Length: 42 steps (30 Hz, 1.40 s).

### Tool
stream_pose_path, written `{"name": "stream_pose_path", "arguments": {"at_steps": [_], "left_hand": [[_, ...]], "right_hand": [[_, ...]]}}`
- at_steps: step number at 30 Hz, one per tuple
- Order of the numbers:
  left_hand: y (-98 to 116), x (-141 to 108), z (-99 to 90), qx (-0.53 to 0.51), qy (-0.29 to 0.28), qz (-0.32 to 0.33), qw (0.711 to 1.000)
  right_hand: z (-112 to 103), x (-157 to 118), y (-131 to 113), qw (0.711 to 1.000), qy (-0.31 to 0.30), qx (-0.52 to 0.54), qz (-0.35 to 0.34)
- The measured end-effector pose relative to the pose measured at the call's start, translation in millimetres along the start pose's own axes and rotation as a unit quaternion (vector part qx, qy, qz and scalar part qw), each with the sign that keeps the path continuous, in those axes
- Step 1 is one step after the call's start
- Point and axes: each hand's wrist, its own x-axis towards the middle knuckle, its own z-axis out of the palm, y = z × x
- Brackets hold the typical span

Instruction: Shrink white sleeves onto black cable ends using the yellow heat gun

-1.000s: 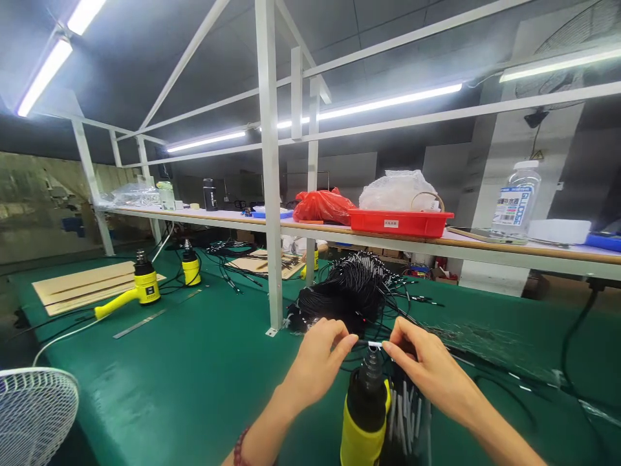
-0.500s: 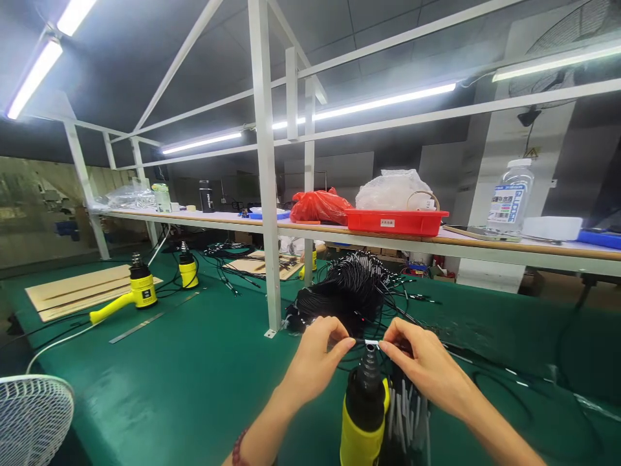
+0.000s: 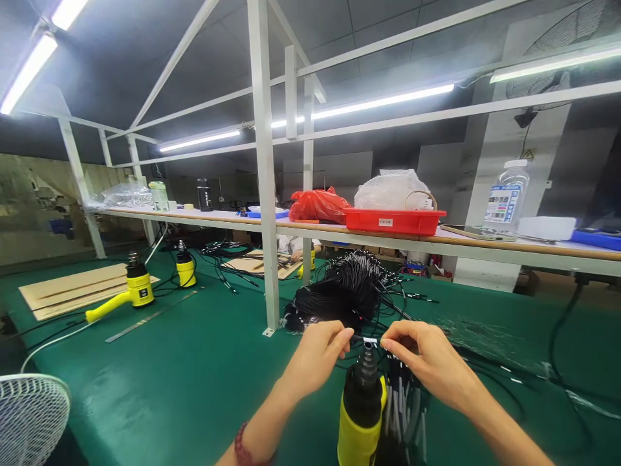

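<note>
Between my two hands a thin black cable is stretched level, with a white sleeve (image 3: 369, 340) on its middle part. My left hand (image 3: 317, 355) pinches the cable on the left side of the sleeve. On the other side my right hand (image 3: 421, 357) pinches it with thumb and forefinger. Just under the sleeve is the upright nozzle of a yellow and black heat gun (image 3: 361, 414). Behind the gun, by my right forearm, lies a bundle of cables with grey ends (image 3: 405, 414).
A big coil of black cables (image 3: 339, 291) lies beyond my hands, beside a white post (image 3: 266, 194). Another heat gun (image 3: 140, 288) stands left, near a steel ruler (image 3: 145, 319). The shelf above holds a red tray (image 3: 392, 222) and a bottle (image 3: 507, 197). A fan (image 3: 32, 414) is at lower left.
My hands have moved slightly apart, showing more of the white sleeve and cable over the nozzle. The whole view has shifted a little.
</note>
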Motion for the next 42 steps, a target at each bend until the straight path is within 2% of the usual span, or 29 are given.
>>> {"name": "stream_pose_path", "arguments": {"at_steps": [3,10,17,35,39,42], "left_hand": [[1.1,-0.4,-1.1,-0.027,0.005,-0.002,1.0],[5.3,-3.6,-4.3,-0.019,0.022,-0.001,1.0],[-1.7,-0.5,-0.7,-0.054,0.019,-0.023,0.998],[5.6,-0.3,-1.8,-0.06,0.048,0.014,0.997],[7.4,-3.4,-3.3,-0.042,0.044,0.01,0.998],[7.2,-4.9,-4.1,-0.021,0.015,-0.002,1.0]], "right_hand": [[1.1,0.7,1.6,1.0,0.001,0.011,-0.002],[1.9,-1.3,4.1,1.0,-0.005,-0.018,-0.008],[0.3,-1.6,3.1,0.999,0.004,-0.03,-0.014],[2.6,2.2,6.5,0.999,0.015,-0.03,-0.013],[2.4,1.7,3.7,0.999,0.016,-0.026,-0.016],[0.2,-0.3,-0.3,0.999,0.013,-0.018,-0.024]]}}
